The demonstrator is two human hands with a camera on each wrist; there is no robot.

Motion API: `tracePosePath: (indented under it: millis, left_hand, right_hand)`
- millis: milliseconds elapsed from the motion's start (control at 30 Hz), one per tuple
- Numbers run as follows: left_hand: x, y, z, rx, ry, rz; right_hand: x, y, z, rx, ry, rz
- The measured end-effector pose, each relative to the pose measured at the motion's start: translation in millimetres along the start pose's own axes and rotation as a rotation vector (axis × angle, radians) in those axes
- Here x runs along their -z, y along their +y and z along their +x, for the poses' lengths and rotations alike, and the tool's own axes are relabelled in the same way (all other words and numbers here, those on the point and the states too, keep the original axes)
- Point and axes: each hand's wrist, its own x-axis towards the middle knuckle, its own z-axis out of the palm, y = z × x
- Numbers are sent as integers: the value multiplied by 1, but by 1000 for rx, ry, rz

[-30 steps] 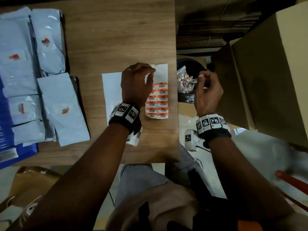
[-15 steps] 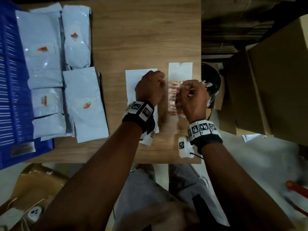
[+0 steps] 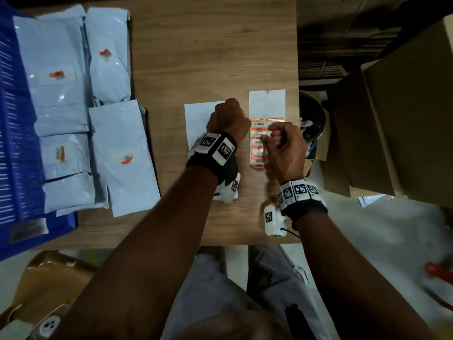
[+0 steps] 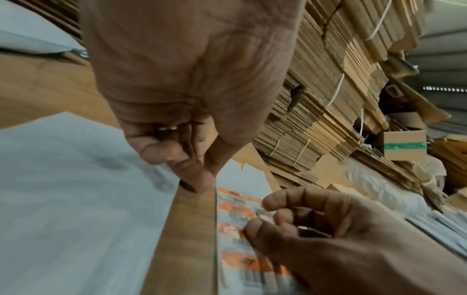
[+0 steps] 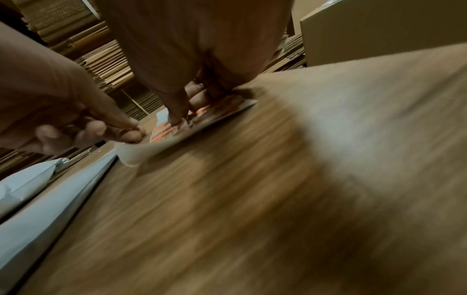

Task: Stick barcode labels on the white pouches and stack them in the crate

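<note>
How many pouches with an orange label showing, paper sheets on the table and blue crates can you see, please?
Labelled pouches: 4
Paper sheets: 2, a plain sheet and a label sheet
Blue crate: 1
Total: 7

Glossy plastic pouches (image 3: 123, 155) lie on a matt wood-grain table (image 3: 208, 57).

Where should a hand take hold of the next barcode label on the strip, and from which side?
At a free corner on the label strip's right edge, coming from the right. The labels lie flat, so only a lifted corner can be pinched. The left hand is beside the strip's left edge.
</note>
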Motion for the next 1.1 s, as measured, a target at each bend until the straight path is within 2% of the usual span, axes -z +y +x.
tracePosePath:
  millis: [100, 233, 300, 433, 567, 867, 1100]
  left_hand:
    - [-5, 0, -16, 93, 4, -102]
    - [-21, -3, -36, 202, 12, -485]
    - [-27, -5, -38, 235, 28, -579]
    - [-27, -6, -36, 214, 21, -603]
    - [-21, -12, -32, 127, -57, -600]
    - [-23, -25, -26, 25, -40, -577]
    - [-16, -29, -32, -56, -140, -619]
  right_hand:
    - [1, 4, 2, -12, -20, 27]
    - [2, 6, 5, -32, -46, 61]
    - [3, 7, 6, -39, -72, 72]
    - [5, 8, 7, -48, -103, 87]
    - [6, 5, 6, -42, -104, 105]
    - [3, -12, 11, 100, -86, 6]
    - [-1, -16, 12, 137, -89, -25]
